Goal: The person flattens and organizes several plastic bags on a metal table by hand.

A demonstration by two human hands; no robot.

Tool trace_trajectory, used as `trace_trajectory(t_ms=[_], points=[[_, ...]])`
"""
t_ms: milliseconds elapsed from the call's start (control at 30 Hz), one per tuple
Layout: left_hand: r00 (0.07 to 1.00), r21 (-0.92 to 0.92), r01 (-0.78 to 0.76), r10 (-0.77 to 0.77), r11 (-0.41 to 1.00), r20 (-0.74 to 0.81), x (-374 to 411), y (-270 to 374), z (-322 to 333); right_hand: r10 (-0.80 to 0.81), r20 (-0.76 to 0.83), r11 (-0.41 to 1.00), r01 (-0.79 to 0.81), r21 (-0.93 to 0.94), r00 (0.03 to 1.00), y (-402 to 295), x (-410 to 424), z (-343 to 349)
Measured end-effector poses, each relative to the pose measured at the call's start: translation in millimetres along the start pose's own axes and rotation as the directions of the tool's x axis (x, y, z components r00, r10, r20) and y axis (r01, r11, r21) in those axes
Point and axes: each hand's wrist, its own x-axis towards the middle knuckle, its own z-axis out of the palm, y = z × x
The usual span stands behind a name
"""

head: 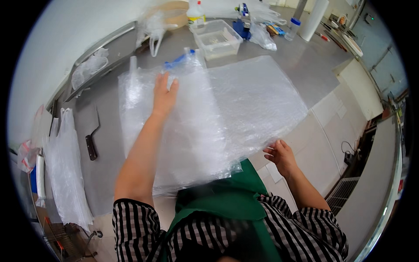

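Note:
A stack of clear plastic bags lies on the steel worktop before me and overhangs its near edge. My left hand rests on the upper part of this stack, fingers apart. Another clear plastic sheet or bag spreads out to the right from the stack. At its lower right corner is my right hand, thumb and forefinger pinching the film's edge. Blue printing or a blue piece shows at the top of the stack, partly under the film.
A scraper with a dark handle and white plastic carrier bags lie at the left. Behind the stack stand a clear plastic tub, a bottle, a blue tape dispenser and a blue-capped jar. Tiled floor shows at the right.

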Motion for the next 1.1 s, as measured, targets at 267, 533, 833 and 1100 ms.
trace_trajectory(t_ms=[267,533,833,1100], points=[[0.772,-0.417,0.629,-0.589,0.656,0.237,20,-10,-19,0.049,-0.137,0.992,-0.033,0.121,0.989,-5,1,17],[0.651,-0.112,0.748,-0.691,0.654,0.313,41,-15,2,0.012,-0.093,0.987,0.003,0.158,0.996,-8,1,14],[0.905,-0.245,0.403,-0.346,0.882,0.246,24,41,6,-0.027,-0.098,0.974,0.048,0.222,0.995,-12,3,13],[0.99,-0.528,0.122,-0.062,0.841,0.13,-5,139,-89,-0.216,0.004,0.969,0.214,0.123,0.976,-37,5,37]])
